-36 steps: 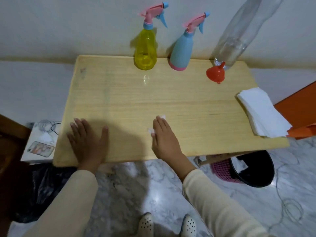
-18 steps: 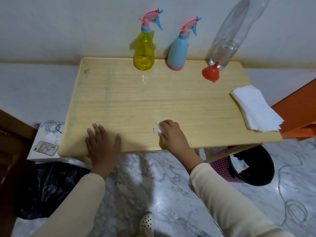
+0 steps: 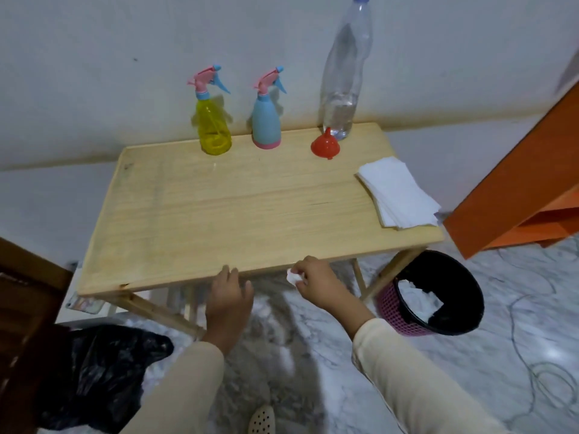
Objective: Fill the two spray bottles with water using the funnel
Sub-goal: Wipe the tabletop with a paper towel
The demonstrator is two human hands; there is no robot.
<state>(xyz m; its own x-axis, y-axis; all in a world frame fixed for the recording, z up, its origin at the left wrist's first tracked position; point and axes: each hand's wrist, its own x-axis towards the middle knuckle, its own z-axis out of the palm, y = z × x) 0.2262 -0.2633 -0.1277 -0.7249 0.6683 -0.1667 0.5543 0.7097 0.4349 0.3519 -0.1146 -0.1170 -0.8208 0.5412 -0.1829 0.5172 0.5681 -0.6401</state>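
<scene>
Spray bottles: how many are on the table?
2. The yellow spray bottle stands at the back edge of the table; the blue spray bottle stands just to its right. None seems hidden.

White wall (image 3: 125,42), marble floor (image 3: 517,355) (grey-veined)

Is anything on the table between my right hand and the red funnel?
Nothing visible does. Bare table runs from the right hand at the front edge to the funnel at the back; the stack of tissues lies to the right of that path. The hand itself pinches a tissue wad.
</scene>
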